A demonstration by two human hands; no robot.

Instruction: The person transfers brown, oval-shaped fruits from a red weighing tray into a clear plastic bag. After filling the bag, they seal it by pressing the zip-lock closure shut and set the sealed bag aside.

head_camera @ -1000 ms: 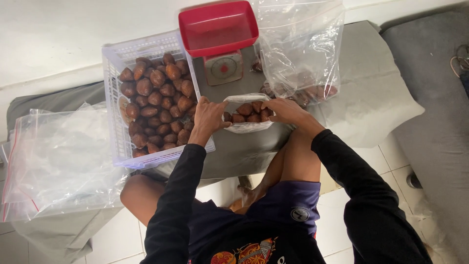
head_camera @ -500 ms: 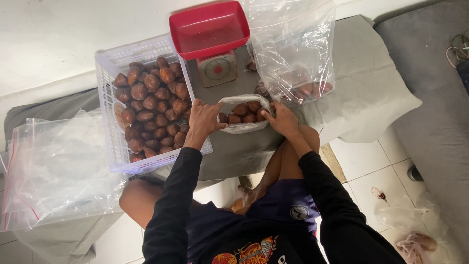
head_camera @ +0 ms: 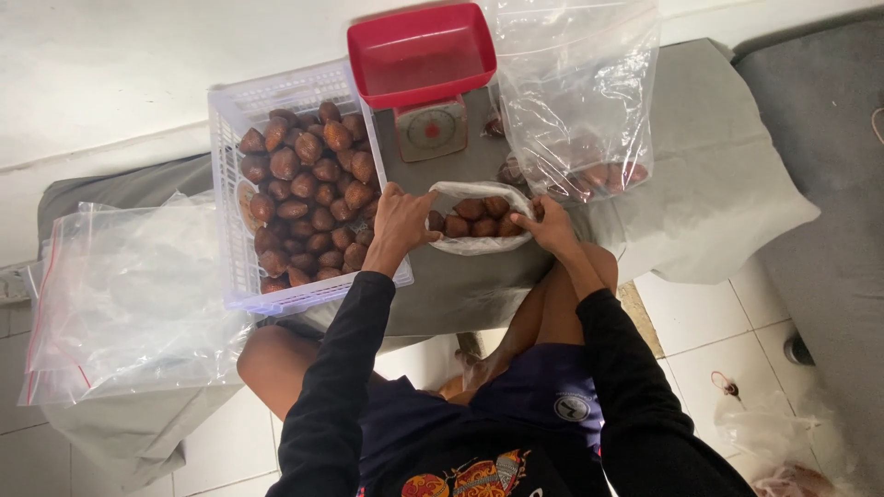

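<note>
The surface is a low bench covered w/ grey cloth (head_camera: 700, 175), standing against a white wall; below it is a floor of pale tiles. On the far left lies a stack of clear plastic bags (head_camera: 129, 294) w/ red zip edge. Next to it sits a white plastic crate (head_camera: 241, 276) full of brown scaly fruit (head_camera: 308, 198). The left hand (head_camera: 398, 225) is at the crate's right corner, fingers curled and pinching the left rim of a small clear bag of fruit (head_camera: 479, 221). This bag rests on the cloth in the middle, just in front of a small kitchen scale (head_camera: 430, 129) w/ a red tray (head_camera: 422, 51) on top. The right hand (head_camera: 551, 225) pinches the bag's right rim, fingers bent together. Behind it stands a big clear bag (head_camera: 580, 92), some fruit at its bottom.

The thumb of each hand is hard to see behind the bag rim. The big bag's top is cut off by the frame, and the fruit inside is blurred by plastic. At bottom right a thin bag on the floor (head_camera: 783, 451) is only partly visible.

Compared w/ half a sec. ago, both hands hold the small bag the same way; the view has shifted a bit, nothing else moved.
</note>
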